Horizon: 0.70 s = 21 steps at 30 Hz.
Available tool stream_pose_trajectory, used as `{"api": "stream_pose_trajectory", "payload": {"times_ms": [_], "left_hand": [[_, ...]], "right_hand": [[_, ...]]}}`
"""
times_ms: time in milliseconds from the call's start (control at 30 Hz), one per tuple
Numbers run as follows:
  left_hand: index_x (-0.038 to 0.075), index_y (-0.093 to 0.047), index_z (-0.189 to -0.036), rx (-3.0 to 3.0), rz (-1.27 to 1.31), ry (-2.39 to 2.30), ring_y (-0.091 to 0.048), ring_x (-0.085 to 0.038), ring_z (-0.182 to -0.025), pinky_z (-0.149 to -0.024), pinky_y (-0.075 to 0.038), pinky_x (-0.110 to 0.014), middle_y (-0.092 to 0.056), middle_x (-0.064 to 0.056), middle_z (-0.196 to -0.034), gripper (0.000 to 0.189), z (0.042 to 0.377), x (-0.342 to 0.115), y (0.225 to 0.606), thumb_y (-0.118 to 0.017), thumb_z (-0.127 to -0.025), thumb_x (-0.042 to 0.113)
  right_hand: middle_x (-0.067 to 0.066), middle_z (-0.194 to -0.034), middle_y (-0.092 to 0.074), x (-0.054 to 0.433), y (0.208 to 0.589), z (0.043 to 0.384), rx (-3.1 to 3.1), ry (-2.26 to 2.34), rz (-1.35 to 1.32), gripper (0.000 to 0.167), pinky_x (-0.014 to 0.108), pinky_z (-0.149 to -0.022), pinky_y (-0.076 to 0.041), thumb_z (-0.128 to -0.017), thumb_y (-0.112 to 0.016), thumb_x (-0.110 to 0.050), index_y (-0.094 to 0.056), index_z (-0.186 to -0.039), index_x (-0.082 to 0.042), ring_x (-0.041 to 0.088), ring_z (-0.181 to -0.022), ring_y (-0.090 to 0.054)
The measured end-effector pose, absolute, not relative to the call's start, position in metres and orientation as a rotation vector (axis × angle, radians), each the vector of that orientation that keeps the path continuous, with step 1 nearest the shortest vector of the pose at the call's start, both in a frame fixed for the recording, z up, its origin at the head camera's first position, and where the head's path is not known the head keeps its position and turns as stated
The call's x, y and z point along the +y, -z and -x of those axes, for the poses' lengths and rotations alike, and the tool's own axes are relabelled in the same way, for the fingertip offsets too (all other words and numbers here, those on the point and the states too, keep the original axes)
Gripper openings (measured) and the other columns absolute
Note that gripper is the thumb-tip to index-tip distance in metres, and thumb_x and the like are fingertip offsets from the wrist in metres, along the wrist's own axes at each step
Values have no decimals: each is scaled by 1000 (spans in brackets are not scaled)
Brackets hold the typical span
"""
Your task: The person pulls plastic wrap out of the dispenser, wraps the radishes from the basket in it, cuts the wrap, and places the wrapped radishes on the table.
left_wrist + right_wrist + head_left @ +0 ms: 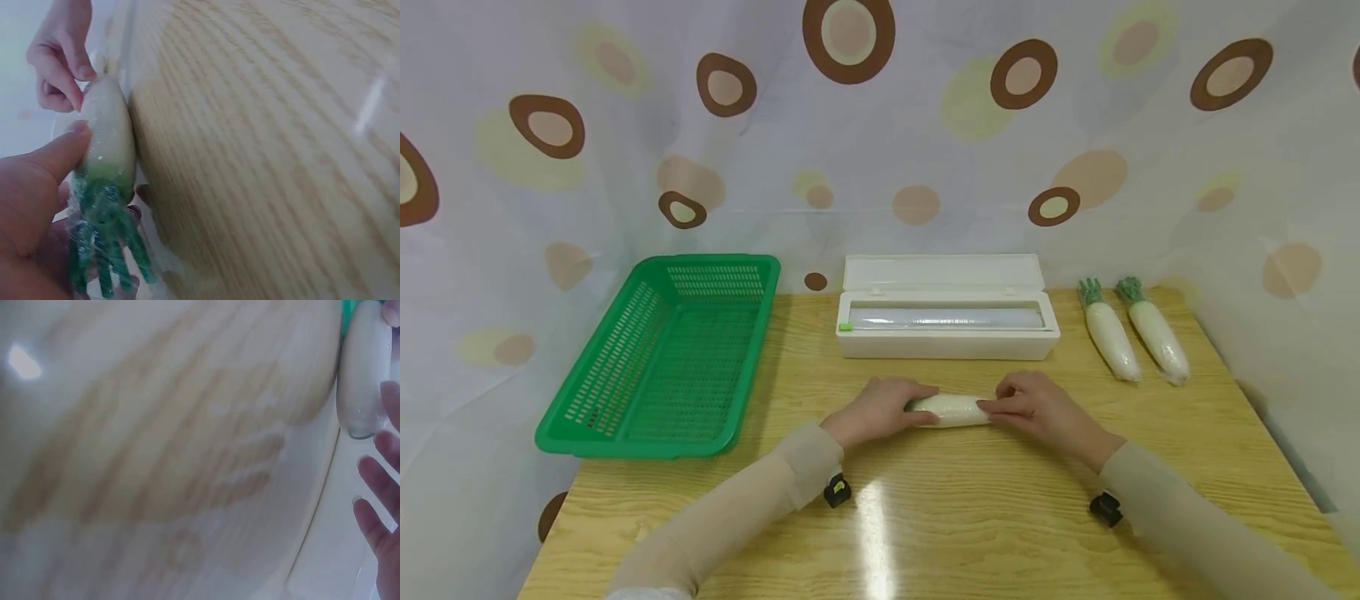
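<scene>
A white radish (955, 410) with green leaf stubs lies crosswise on the table in front of me, under clear plastic wrap that shines in the left wrist view. My left hand (883, 408) grips its leafy end, thumb along the near side. At the tapered right end, the thumb and forefinger of my right hand (1045, 412) pinch the tip. Seen from the left wrist, the wrap (103, 206) bunches loosely around the green stubs (106, 250). The right wrist view catches the radish (365, 372) at its edge, the other right fingers spread apart.
Behind the hands stands a white cling film box (947, 345), lid up, a film roll (947, 318) inside. A green plastic basket (748, 367) is at the left. Two wrapped radishes, one left (1112, 342) and one right (1159, 340), lie at the back right. A patterned curtain (880, 125) hangs behind.
</scene>
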<state>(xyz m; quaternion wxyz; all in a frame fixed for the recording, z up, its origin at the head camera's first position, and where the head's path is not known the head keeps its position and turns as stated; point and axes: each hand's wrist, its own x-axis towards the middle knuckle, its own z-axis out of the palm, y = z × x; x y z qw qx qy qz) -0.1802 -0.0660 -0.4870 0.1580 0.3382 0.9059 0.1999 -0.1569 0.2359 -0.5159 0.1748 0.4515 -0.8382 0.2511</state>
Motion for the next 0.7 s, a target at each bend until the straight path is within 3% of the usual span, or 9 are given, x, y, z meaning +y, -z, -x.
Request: {"api": "stream_pose_trajectory", "payload": {"times_ms": [100,233,400,600,700], "left_hand": [[18,-61,-147,2618,-925,-676,-67,-17,-118,-102,-51,-43,-70,-1,-135,62,178,-73,489,-67,-98,55],[17,-65,-143,2619,-865,-809,-68,-17,-117,-105,-51,-42,-71,-1,-133,59,173,-90,485,-71,-97,52],[11,-69,-136,2598,-847,-889,-66,-22,-121,-104,-51,-41,-71,-5,-132,48,166,-116,485,-77,-96,37],[10,-68,-137,2421,-548,-1290,-69,-16,-96,-79,-58,-31,-74,-7,-119,44,157,-139,497,-77,-97,24],[9,-70,-134,2300,-399,-1519,-73,-17,-97,-80,-60,-28,-75,-8,-116,39,152,-145,502,-77,-97,18]], "right_hand": [[8,-106,-70,236,517,156,-2391,-710,-1260,19,40,-74,-53,-95,-77,-20,-83,-113,-15,23,-89,-63],[7,-109,-74,236,517,154,-2435,-730,-1239,39,46,-80,-55,-77,-87,-1,-82,-114,-12,26,-97,-68],[2,-105,-74,235,515,154,-2435,-740,-1219,40,44,-80,-54,-73,-88,2,-83,-111,-11,23,-94,-68],[3,-103,-74,235,514,155,-2418,-763,-1230,40,43,-77,-56,-72,-88,3,-83,-110,-9,22,-92,-68],[3,-102,-74,235,516,156,-2424,-765,-1234,40,42,-75,-57,-73,-88,3,-83,-110,-9,22,-92,-68]]}}
